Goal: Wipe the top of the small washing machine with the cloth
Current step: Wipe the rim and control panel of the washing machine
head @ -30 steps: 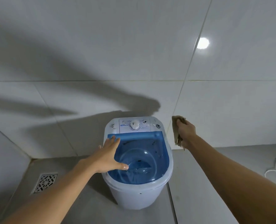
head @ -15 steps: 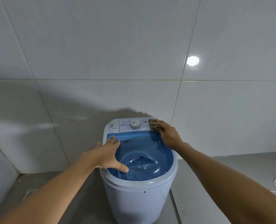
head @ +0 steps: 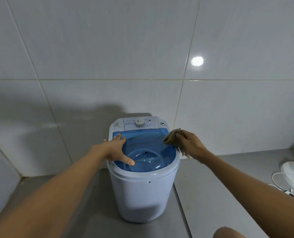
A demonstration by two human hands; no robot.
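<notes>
I see the small washing machine standing on the grey floor between my two arms, its translucent blue lid closed and lying directly under both hands, with the white control panel and its round dial just beyond the fingertips, up against the tiled wall. My left hand lies flat and spread on the left part of the lid, the fingers reaching toward the hinge edge and the thumb pointing across the blue surface toward the middle. My right hand is curled around a bunched brown cloth, which I grip between thumb and fingers; the cloth sits at the right rear rim of the lid, though I cannot tell whether it presses on the plastic or hangs just over it. Well off to the right of that hand a white appliance with a thin white cable lies on the floor, and below my right forearm a knee shows at the bottom edge
</notes>
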